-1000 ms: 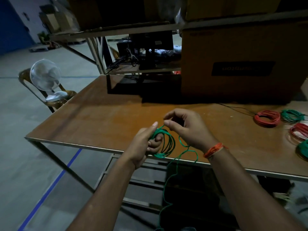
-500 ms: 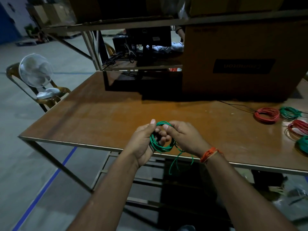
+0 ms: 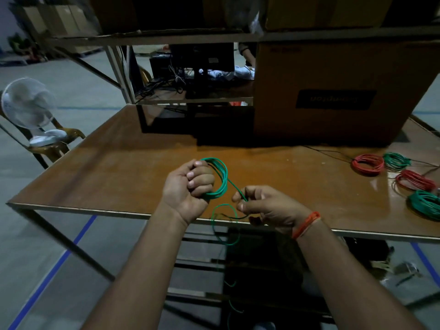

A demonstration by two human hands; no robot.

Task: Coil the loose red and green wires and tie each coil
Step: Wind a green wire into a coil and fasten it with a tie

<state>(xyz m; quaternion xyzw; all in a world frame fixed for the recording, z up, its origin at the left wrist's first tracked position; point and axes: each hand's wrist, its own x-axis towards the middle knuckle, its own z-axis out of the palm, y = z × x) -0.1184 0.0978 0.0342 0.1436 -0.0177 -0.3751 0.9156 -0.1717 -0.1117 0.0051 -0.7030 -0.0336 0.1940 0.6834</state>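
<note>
Since half a second ago the hands have drawn apart: the right hand (image 3: 269, 208) has pulled back toward the near table edge, stretching a run of wire out from the coil, where before both hands met at the coil.

One brown table (image 3: 123, 167) fills the middle, its near edge running just under both wrists; its broad left half lies bare. One big cardboard box (image 3: 333, 91) stands at the far right of it. One white fan (image 3: 26, 103) sits on a chair off the left edge.

Four finished coils lie grouped by the right edge: two red coils (image 3: 367, 164) (image 3: 415, 180) and two green coils (image 3: 396, 160) (image 3: 426, 204), the nearest green one cut by the frame.

The left hand (image 3: 190, 186) is curled in a fist round the green coil (image 3: 220, 179), one coil of several turns held above the table near its front edge. The right hand pinches the green wire (image 3: 235, 185) between thumb and forefinger just beside the coil; the wire runs taut between them. Below the hand its loose tail (image 3: 223, 225) loops once over the edge and hangs toward the floor.
</note>
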